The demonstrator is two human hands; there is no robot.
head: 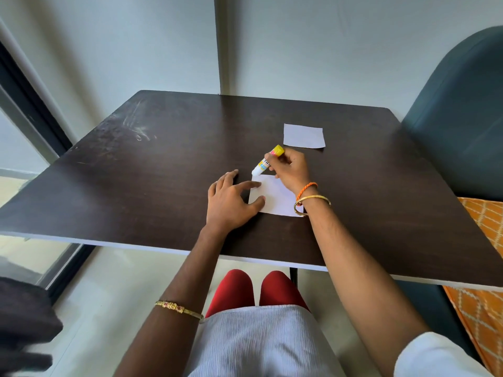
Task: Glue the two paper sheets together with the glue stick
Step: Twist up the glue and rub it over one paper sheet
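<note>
Fingers (pixel 280 163) of the right hand (pixel 290 172) pinched the glue stick (pixel 268 160), its tip touching the near paper sheet (pixel 277 197) at its far corner. Left hand (pixel 230 201) lay spread, pressing that sheet on the table (pixel 136 172); the 2nd sheet (pixel 303 136) lay apart, farther back.

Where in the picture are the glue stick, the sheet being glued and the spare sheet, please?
glue stick (pixel 265 162): head view, on its white labelled barrel.
near sheet (pixel 277 198): head view, on its bare middle, between the hands.
far sheet (pixel 303 136): head view, on its centre, lying alone farther back.
</note>
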